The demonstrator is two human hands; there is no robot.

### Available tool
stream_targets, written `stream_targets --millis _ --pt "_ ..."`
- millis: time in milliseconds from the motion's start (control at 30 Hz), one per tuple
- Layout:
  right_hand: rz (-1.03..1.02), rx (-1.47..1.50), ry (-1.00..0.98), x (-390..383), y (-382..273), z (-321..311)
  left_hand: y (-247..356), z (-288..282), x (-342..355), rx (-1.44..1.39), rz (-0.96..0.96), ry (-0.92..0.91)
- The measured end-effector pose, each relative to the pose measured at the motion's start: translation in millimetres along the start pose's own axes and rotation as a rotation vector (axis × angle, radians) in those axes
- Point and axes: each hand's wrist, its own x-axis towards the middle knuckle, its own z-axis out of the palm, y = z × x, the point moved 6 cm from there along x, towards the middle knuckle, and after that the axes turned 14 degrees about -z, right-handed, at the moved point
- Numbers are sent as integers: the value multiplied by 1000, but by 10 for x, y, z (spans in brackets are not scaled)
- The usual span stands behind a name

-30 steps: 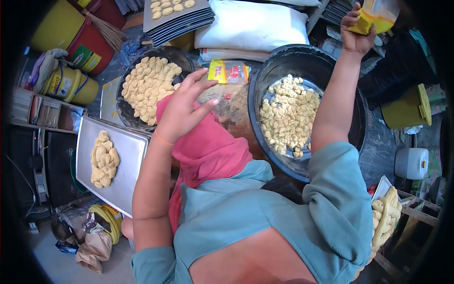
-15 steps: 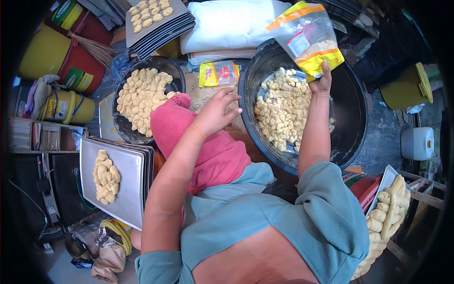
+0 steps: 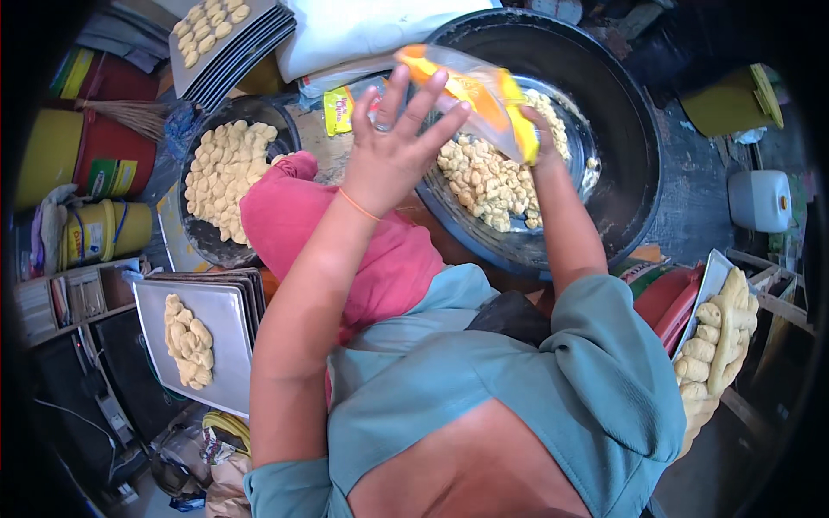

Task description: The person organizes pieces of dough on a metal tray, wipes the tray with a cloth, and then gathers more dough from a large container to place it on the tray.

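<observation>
Right hand grips a yellow-and-orange plastic bag by its lower end, fingers closed on it. Bag is held tilted above the big black basin, directly over the smaller bowl of pale dough pieces inside it. That puts anything coming out of the bag over the dough, not the worktop.

Left hand is raised with fingers spread wide, palm facing away, fingertips at the bag's upper left edge. Looks like it is touching or steadying the bag, not gripping; exact contact cannot be told. Ring on 1 finger, thin orange band at the wrist.

Arm pose: both forearms come up from the lower edge and converge over the basin. Left arm is long and nearly straight, crossing over the pink cloth on the lap. Right arm is bent, teal sleeve at the upper arm, wrist cocked toward the bag.

Around:
- round dark tray of cut dough pieces, left of the basin
- flat metal tray with 1 small heap of dough, lower left
- stack of trays with more pieces, top left
- tray of long dough rolls, right edge
- small yellow packet near the basin rim, apart from the held bag
</observation>
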Motion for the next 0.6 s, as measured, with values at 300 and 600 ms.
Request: stream_targets --millis 300,600 --pt "102 118 18 74 567 322 40 -3 365 -219 -3 -587" --pt "-109 -255 -213 -11 397 407 -43 36 628 -661 -595 -341"
